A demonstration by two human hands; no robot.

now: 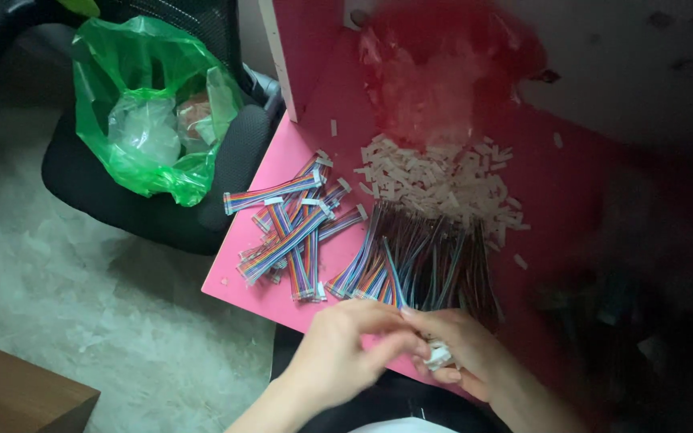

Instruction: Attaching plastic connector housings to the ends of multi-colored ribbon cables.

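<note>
Both hands together at near edge of pink bench (238, 281). Left hand (346, 345) fingers pinched toward right hand (463, 353), which is cupped around a small white connector piece (440, 354); motion blur, exact grip on it not clear. Loose bundle of thin coloured wires (427, 261) fanned just above the hands, near ends touching fingertips. Pile of white connectors (443, 180) behind the bundle. Stack of rainbow ribbon cables (294, 228) to the left, crossed over each other. Red plastic bag (443, 72) at back. Green plastic bag (154, 104) on black chair (122, 204) beside bench.
</note>
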